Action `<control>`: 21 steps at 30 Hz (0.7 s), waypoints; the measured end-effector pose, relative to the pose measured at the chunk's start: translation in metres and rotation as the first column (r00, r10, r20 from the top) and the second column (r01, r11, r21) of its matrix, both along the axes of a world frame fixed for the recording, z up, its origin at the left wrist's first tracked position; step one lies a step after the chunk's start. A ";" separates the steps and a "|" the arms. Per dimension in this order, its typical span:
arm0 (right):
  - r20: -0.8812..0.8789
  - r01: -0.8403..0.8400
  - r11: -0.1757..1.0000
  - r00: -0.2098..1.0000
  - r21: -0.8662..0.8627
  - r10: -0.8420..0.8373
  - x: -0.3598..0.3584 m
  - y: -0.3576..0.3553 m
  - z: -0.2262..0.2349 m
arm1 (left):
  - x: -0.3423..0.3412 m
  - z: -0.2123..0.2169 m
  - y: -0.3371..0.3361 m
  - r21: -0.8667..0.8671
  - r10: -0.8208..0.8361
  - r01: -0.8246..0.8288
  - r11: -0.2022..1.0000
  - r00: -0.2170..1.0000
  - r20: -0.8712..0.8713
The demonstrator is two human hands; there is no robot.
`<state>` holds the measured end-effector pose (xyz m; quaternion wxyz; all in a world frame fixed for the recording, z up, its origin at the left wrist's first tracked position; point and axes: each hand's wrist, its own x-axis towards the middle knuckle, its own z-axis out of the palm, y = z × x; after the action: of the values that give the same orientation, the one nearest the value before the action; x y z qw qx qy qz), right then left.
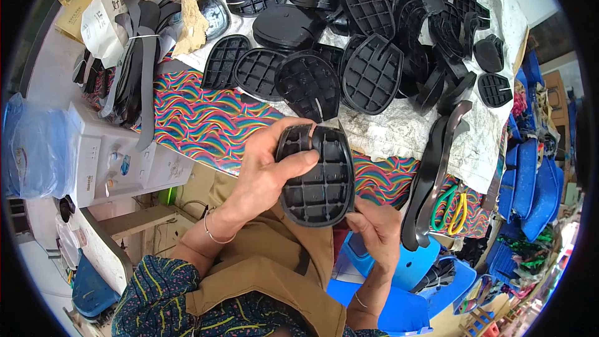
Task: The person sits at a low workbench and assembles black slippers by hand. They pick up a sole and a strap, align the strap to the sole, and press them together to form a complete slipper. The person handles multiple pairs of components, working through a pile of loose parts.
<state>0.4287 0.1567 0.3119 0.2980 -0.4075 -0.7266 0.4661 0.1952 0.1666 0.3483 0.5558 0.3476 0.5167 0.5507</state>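
A black moulded shoe heel (316, 188) with a gridded hollow face is turned up toward me, above my lap at the table's near edge. My left hand (265, 171) grips its left side, the thumb lying across the grid and the fingers behind. At the lower right rim, my right hand (377, 228) is closed, thumb and curled fingers pinching the edge. Beyond them more gridded heels (373, 75) lie piled on a white sheet (374, 132). One heel (307, 84) rests just past the held one.
Left on the patterned cloth (199, 109), a tied bundle of grey-black strips (140, 50) lies beside bags (106, 22). Long curved black pieces (430, 178) and green and yellow bands (458, 212) are at right. Blue baskets (527, 181) stand farther right; a blue stool (399, 262) is below my right hand.
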 end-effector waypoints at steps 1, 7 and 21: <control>-0.003 0.001 0.997 1.000 0.073 -0.001 0.004 0.001 0.002 | 0.000 0.006 -0.002 -0.002 0.003 -0.003 1.000 1.000 0.012; 0.249 0.260 0.877 0.891 0.403 -0.379 0.007 0.008 0.011 | 0.002 0.014 0.002 0.025 0.021 -0.020 0.999 0.999 -0.044; -0.031 0.537 0.842 0.842 -0.060 -0.539 -0.038 -0.046 -0.012 | 0.013 -0.023 0.018 -0.060 -0.014 0.017 0.998 0.999 0.043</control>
<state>0.3907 0.1106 0.2998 0.4234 -0.5912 -0.5644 0.3908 0.2078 0.1850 0.3255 0.5811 0.3230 0.5183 0.5379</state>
